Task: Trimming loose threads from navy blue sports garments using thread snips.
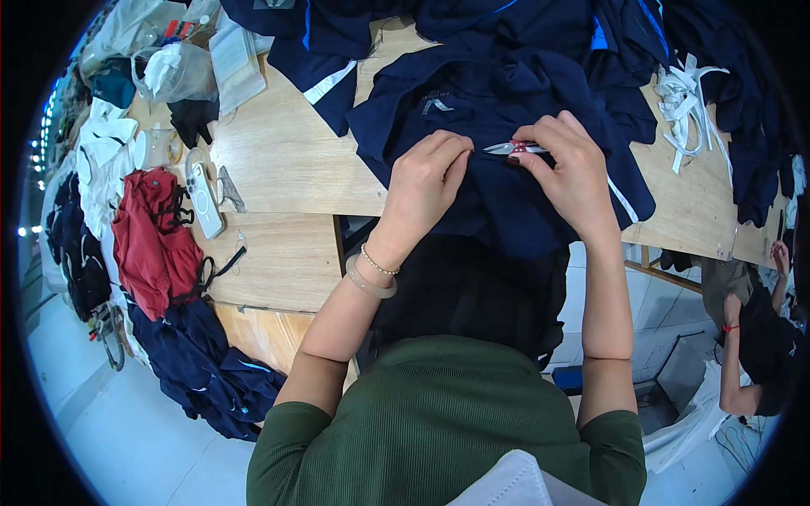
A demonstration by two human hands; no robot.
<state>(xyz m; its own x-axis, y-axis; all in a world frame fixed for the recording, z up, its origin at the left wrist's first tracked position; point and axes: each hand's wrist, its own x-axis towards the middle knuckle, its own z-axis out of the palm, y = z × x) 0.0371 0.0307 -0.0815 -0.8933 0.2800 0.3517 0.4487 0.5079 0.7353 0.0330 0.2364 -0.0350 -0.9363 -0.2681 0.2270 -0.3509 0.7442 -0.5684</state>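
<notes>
Pale cloth [510,487] juts in at six o'clock, nearest the camera. Around one o'clock, a navy shirt [506,198] lies on the table [287,169]. Good control here probably wants the shirt taut and the blades flat, clear of the pinch. At twelve, the left hand [426,173] pinches thumb to forefinger over the shirt; what it grips, I cannot tell. At two, the right hand [569,164] grips snips [502,148], tips toward nine.

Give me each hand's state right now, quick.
Left hand: closed, pinching at the navy garment.
Right hand: closed, holding small red-and-silver snips.
</notes>
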